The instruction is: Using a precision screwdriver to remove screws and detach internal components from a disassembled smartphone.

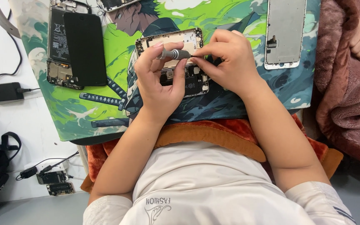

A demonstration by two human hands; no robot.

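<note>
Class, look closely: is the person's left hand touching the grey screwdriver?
Touching. The head view shows the left hand with its fingers wrapped around the grey screwdriver.

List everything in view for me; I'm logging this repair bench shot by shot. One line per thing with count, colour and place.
Opened phone: one, pale frame with dark insides, mat centre, under the hands.
Screwdriver: one, grey, held over the opened phone.
Desk mat: one, green and blue illustrated.
Second opened phone: one, dark, mat upper left.
Black panel: one, lying on it.
Screen assembly: one, silver, upper right.
Power adapter: one, black, far left.
Blanket: brownish pink, right.
Left hand: grips the screwdriver.
Right hand: pinches its tip.
</note>
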